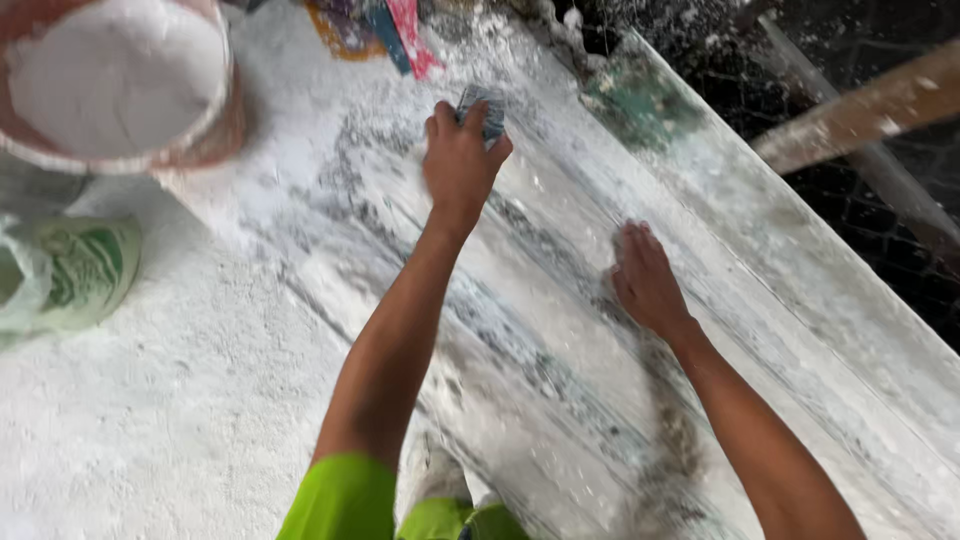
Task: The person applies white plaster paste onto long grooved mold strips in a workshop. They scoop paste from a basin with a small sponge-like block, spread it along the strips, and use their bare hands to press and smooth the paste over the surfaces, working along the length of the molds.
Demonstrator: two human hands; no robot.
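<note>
We look down on a long grooved mould (560, 330), white with plaster and streaked grey, which runs slantwise from the top middle of the view to the bottom right. It serves as our landmark.

Our left hand (460, 160) sits on the upper part of the mould, fingers curled shut around a small blue-grey sanding block (484, 108) – the block pokes out past the fingertips and presses on the mould's surface. Our right hand (648, 280) lies lower down on the mould, to the right of the left forearm, palm down and fingers stretched out flat, gripping nothing. A bright green sleeve (345, 495) shows at the left shoulder, at the bottom edge of the view just left of the mould.

To the left of the mould, at the top corner, stands a round reddish bucket (215, 135) filled with white powder or plaster – we cannot tell which. Below the bucket, well left of the mould, lies a green-printed bag (85, 270) on the dusty white floor (150, 420). Above the mould's upper end lie some coloured scraps (385, 25), orange, blue and pink. To the right of the mould the ground is dark, with wire mesh (880, 250) and a brown wooden slat (860, 115) crossing above it.
</note>
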